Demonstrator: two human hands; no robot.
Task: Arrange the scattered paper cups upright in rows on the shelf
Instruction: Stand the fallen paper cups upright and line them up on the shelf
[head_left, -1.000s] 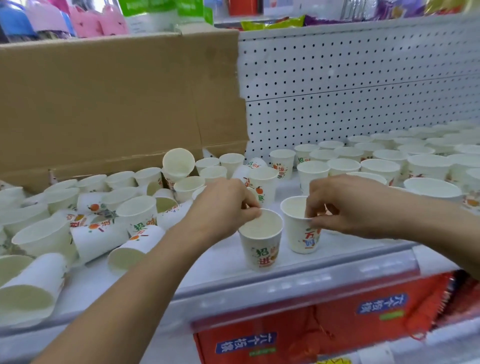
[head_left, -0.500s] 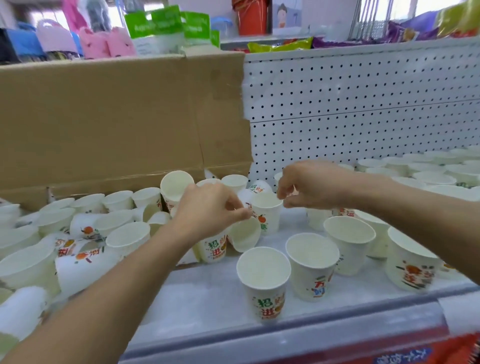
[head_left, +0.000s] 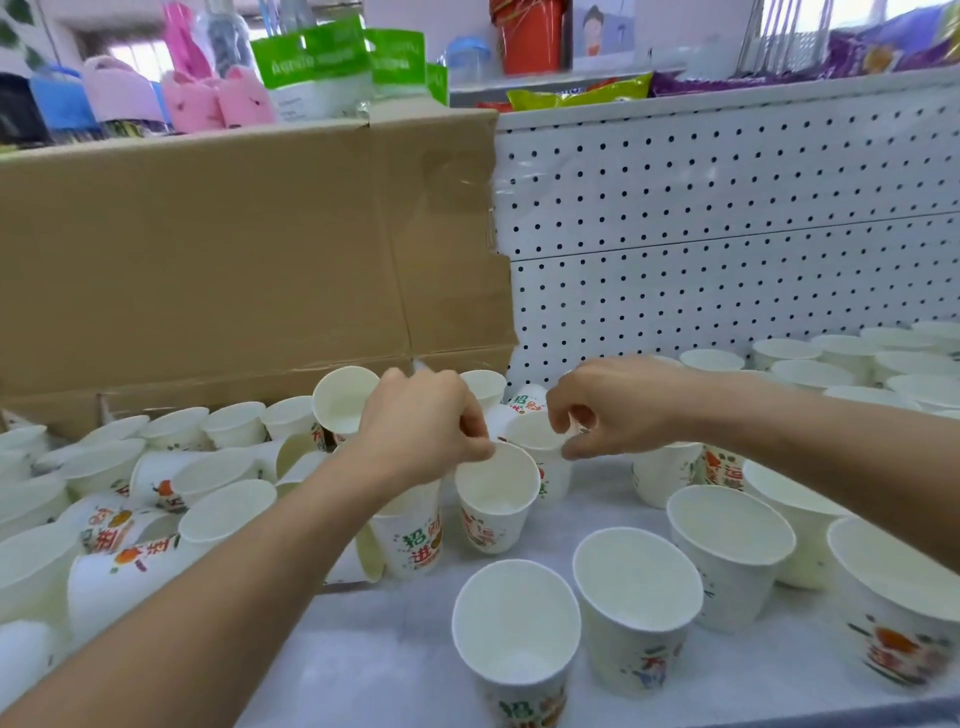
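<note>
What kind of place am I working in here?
Probably a small shop: white pegboard panel behind the shelf, snack packets and pink plush goods stocked beyond it, many identical printed paper cups laid out.

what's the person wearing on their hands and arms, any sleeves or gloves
Nothing shows: the left hand and right hand are bare, with no gloves, rings or watch. The left arm and right arm have no sleeves as far as the picture reaches.
</note>
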